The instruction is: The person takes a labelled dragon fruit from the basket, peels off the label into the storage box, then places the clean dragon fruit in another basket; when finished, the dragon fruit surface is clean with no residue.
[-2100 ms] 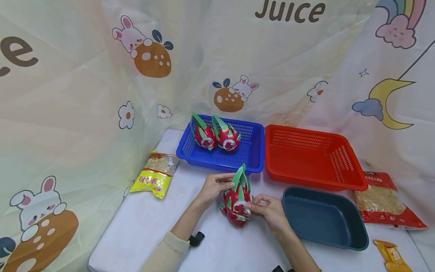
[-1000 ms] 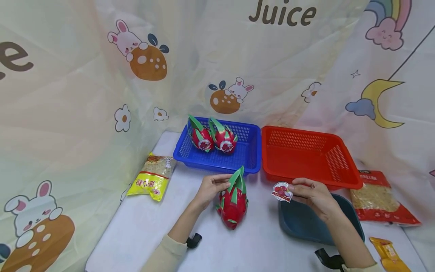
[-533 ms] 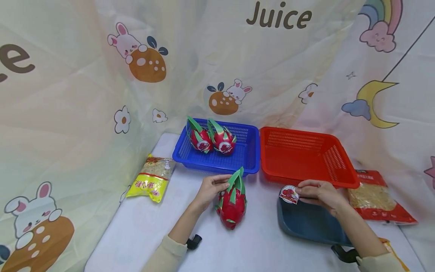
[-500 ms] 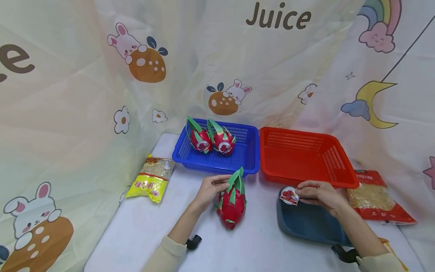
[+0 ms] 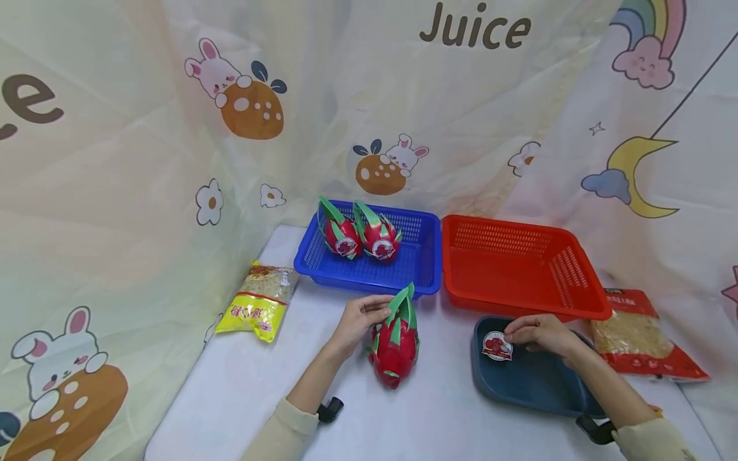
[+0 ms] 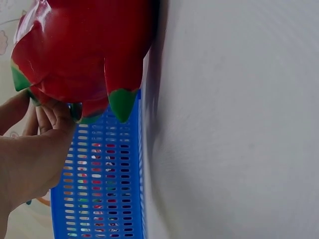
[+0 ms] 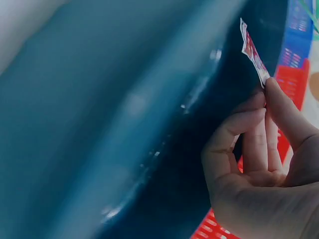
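**Round label pinched at the dark tray, dragon fruit held by its leaf**

Directions run from the held dragon fruit as the head view shows it. Nearest, a cream left sleeve comes in from eight o'clock and a matching right sleeve from nearer four, each with a black wrist mount beside it. The fruit is on or just above the white tabletop, its long green leaf pointing to twelve.

Of the two hands, the left hand, at ten o'clock, has its thumb and fingers drawn together on that leaf. The right hand, at three, pinches the label's edge between thumb and fingers, with barely any gap. The label is at the tray's ten-o'clock corner; whether it touches the tray cannot be told.

Past the tray at three lies a red-ended food bag; a yellow food bag lies toward nine.

Farther off, between eleven and twelve, a blue basket holds two labelled fruits side by side. A red basket stands just beside it at two. A printed cloth hangs behind.
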The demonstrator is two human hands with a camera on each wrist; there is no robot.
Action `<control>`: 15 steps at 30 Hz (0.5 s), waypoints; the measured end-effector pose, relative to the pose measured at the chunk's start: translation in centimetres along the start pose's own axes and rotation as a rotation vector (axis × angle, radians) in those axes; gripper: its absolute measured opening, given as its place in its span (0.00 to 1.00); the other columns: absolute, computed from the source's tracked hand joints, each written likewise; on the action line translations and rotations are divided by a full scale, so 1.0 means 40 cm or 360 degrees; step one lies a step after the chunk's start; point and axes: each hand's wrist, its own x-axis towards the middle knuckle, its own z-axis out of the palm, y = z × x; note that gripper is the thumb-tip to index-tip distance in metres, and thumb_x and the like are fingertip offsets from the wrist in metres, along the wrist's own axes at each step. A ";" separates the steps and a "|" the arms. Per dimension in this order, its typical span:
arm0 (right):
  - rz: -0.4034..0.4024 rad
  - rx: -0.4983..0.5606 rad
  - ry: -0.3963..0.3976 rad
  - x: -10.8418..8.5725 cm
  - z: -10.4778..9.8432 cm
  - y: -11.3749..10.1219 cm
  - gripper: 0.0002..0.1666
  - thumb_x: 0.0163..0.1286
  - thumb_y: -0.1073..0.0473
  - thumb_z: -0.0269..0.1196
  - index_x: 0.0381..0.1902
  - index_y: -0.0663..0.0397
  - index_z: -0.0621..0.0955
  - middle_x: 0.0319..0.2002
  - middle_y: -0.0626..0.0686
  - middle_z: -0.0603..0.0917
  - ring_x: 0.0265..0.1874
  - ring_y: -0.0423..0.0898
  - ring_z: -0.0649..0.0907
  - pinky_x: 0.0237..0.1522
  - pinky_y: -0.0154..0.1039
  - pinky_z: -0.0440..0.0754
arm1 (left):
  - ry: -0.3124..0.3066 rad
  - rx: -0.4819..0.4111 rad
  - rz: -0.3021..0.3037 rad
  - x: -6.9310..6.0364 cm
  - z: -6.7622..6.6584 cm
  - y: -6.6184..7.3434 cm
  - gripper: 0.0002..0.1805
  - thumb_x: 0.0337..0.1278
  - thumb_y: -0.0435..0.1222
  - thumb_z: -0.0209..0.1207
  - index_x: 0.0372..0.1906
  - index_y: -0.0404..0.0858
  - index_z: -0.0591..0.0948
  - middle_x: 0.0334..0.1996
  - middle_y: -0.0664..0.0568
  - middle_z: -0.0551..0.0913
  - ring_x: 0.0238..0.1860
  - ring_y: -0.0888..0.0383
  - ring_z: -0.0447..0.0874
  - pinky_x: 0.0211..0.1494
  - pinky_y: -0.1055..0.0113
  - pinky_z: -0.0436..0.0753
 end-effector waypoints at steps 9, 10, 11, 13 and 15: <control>-0.0101 0.0028 -0.0129 0.025 0.021 0.023 0.16 0.75 0.59 0.66 0.50 0.69 0.86 0.44 0.61 0.91 0.44 0.51 0.88 0.47 0.45 0.89 | -0.0023 0.0008 0.0022 -0.009 -0.003 -0.003 0.20 0.70 0.37 0.66 0.62 0.35 0.84 0.51 0.43 0.88 0.50 0.54 0.88 0.53 0.66 0.87; -0.0106 0.0022 -0.0127 0.026 0.023 0.023 0.16 0.74 0.59 0.66 0.50 0.69 0.86 0.44 0.61 0.91 0.44 0.51 0.88 0.47 0.45 0.89 | -0.0027 0.0007 0.0018 -0.008 -0.002 -0.003 0.20 0.69 0.37 0.66 0.62 0.35 0.85 0.51 0.43 0.88 0.50 0.54 0.88 0.53 0.66 0.87; -0.0107 0.0013 -0.0118 0.027 0.024 0.024 0.16 0.74 0.59 0.66 0.50 0.69 0.86 0.44 0.61 0.91 0.44 0.51 0.88 0.47 0.45 0.90 | -0.0033 0.0005 0.0018 -0.006 -0.001 -0.002 0.20 0.69 0.37 0.66 0.62 0.36 0.85 0.51 0.43 0.88 0.50 0.54 0.88 0.53 0.65 0.87; -0.0109 -0.0011 -0.0094 0.026 0.027 0.024 0.15 0.75 0.60 0.65 0.49 0.68 0.87 0.44 0.61 0.91 0.44 0.52 0.88 0.46 0.46 0.90 | -0.0043 0.0000 0.0010 -0.003 0.001 -0.001 0.19 0.69 0.37 0.67 0.62 0.37 0.85 0.52 0.43 0.88 0.51 0.54 0.88 0.54 0.64 0.87; -0.0115 -0.0026 -0.0075 0.025 0.028 0.026 0.15 0.77 0.61 0.63 0.49 0.69 0.87 0.44 0.61 0.90 0.44 0.53 0.88 0.46 0.47 0.90 | -0.0049 -0.0001 0.0012 -0.001 0.002 0.001 0.19 0.69 0.37 0.66 0.62 0.37 0.85 0.52 0.42 0.88 0.51 0.54 0.88 0.55 0.64 0.87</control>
